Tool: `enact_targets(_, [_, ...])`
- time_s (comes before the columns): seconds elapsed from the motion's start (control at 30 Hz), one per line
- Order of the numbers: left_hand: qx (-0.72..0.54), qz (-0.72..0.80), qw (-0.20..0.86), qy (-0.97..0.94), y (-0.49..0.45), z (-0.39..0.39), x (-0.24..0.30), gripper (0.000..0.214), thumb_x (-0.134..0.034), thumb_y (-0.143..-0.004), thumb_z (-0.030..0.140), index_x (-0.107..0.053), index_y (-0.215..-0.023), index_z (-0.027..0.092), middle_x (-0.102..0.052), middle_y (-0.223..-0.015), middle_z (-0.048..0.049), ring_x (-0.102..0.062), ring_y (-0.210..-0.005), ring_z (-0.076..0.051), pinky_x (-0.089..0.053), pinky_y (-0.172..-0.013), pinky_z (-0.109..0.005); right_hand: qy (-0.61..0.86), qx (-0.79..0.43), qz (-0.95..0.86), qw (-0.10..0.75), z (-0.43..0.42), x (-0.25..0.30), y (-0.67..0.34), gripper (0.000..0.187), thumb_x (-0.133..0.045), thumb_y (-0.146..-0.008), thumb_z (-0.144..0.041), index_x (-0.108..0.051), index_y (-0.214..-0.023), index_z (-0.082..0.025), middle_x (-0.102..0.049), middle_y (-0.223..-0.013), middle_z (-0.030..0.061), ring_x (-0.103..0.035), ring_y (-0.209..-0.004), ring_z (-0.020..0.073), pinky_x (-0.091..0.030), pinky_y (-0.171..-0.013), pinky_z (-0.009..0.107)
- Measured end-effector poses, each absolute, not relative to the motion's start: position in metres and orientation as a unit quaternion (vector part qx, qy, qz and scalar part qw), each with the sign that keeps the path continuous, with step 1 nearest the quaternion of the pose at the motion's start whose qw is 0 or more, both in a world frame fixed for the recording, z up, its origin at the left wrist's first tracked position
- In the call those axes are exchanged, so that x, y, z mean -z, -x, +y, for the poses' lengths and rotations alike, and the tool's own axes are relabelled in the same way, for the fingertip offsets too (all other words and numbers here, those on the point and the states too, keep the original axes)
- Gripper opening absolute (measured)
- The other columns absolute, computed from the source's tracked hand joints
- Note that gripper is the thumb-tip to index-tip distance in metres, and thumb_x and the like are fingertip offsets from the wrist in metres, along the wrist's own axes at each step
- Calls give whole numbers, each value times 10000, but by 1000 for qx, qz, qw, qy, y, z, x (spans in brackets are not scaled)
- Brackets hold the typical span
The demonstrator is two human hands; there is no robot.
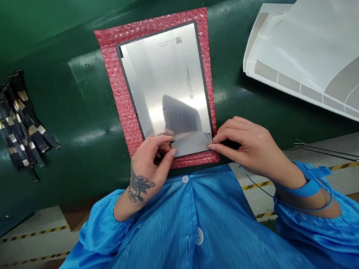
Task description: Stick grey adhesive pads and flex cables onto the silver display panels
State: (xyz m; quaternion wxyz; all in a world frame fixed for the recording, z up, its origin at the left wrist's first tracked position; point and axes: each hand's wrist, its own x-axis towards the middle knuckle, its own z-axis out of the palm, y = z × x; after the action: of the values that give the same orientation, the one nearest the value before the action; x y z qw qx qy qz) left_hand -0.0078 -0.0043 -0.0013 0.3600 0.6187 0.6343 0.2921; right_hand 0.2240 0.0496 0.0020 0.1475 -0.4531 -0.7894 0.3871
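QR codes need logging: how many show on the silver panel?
2: upper code near the far edge of the silver panel, lower code toward its right side. The left hand and pale strip may hide more.

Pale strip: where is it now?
In the head view, the pale strip is just below centre, along the near edge of the silver panel, between the left hand and right hand.

A silvery panel (167, 79) lies flat on red bubble wrap (120, 91), a pale strip (193, 145) along its near edge.
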Motion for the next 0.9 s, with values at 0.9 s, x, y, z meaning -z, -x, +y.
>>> enact_targets(0.9, [-288,610,343,-653,9,-3,2,209,-624,-843,154,-614,-1042,219,-640,-746,26,-574,-654,-112,-487,-635,-245,425,-343,-824,152,49,-3,-225,150,-581,-898,-219,-635,-758,-210,-663,-731,33,-580,-699,184,-465,-631,332])
